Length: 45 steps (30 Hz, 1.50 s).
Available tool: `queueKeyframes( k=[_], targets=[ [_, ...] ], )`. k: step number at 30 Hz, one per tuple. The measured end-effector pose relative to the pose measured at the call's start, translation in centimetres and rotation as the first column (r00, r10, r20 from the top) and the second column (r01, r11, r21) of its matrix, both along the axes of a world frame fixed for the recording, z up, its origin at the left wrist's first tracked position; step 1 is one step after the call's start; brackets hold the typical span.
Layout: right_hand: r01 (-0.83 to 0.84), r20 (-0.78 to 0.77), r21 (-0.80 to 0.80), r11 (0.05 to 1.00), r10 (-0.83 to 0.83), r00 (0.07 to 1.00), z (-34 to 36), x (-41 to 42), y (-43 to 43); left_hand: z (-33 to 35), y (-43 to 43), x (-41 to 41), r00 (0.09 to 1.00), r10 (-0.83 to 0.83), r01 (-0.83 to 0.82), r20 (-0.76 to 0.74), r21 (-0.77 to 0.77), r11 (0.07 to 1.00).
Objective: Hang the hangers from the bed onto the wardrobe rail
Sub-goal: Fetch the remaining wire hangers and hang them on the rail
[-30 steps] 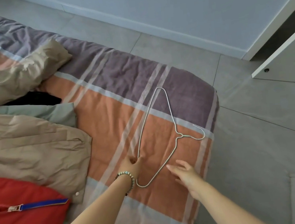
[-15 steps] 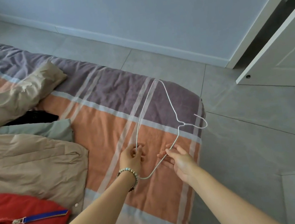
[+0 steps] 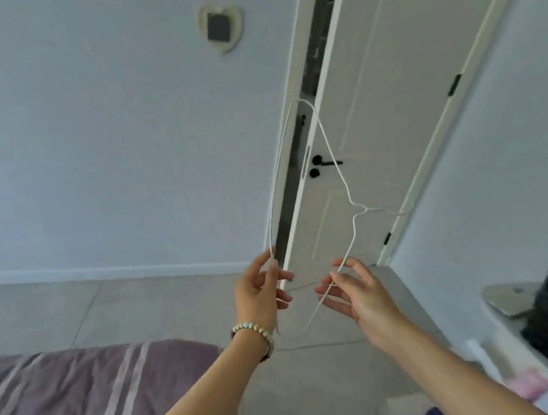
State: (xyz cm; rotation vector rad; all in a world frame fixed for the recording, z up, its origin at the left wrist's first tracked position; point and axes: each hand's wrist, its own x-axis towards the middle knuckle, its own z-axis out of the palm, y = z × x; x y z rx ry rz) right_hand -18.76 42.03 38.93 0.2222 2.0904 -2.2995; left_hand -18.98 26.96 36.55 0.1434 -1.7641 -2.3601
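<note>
Our left grip point(image 3: 259, 295) pinches the straight bottom bar of the hanger point(image 3: 364, 210) between thumb and fingertips, with the other fingers loosely curled. Our right grip point(image 3: 356, 295) is only half closed. Its thumb and forefinger hold the sloped shoulder wire and the remaining fingers are spread and slack. The two grips sit close together, level with each other, the left at 9 o'clock of the right, and both hold near the hanger's lower corner.

From there the hanger's long axis runs toward 12 o'clock. The far corner stands high above our hands, so nearly all of the frame lies beyond the grips. It is in the air, clear of the bed point(image 3: 80, 386), which lies at 7 o'clock. The hook juts out sideways from the neck toward 3 o'clock, on the right grip's side, so we judge the right grip is the better one to take it.

Both forearms reach forward and upward, wrists raised, palms half facing each other.

The wardrobe rail is not in view. Behind the hanger at 1 o'clock we see only a white door point(image 3: 389, 89), standing ajar. We judge the hanger must be turned until the hook points up, and that turn depends on the sideways hook.
</note>
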Motion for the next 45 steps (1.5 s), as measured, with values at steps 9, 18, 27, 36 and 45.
queueKeyframes(
  k=[9, 18, 27, 36, 45],
  targets=[
    [0.409, -0.433, 0.048, 0.911, -0.350, 0.831, 19.7, 15.9, 20.9, 19.7, 21.8, 7.0, 0.808, -0.495, 0.500, -0.318, -0.072, 0.863],
    [0.769, -0.576, 0.046, 0.637, -0.612, 0.541, 28.1, 39.5, 36.3, 29.0, 43.5, 25.1, 0.460, -0.848, 0.861, -0.262, -0.103, 0.499],
    [0.876, -0.636, 0.235, 0.421, -0.615, 0.466, 31.4, 52.3, 43.2, 32.4, 54.8, 37.4, 0.068, -0.996, 0.998, 0.057, -0.014, 0.067],
    [0.890, -0.631, 0.322, 0.322, -0.627, 0.456, 32.8, 53.5, 48.3, 31.8, 61.6, 41.6, -0.133, -0.988, 0.986, 0.083, 0.107, -0.124],
    [0.929, -0.601, 0.237, 0.284, -0.708, 0.370, 34.1, 47.2, 54.3, 33.3, 67.3, 36.1, -0.031, -0.999, 0.964, -0.033, -0.263, -0.021]
  ],
)
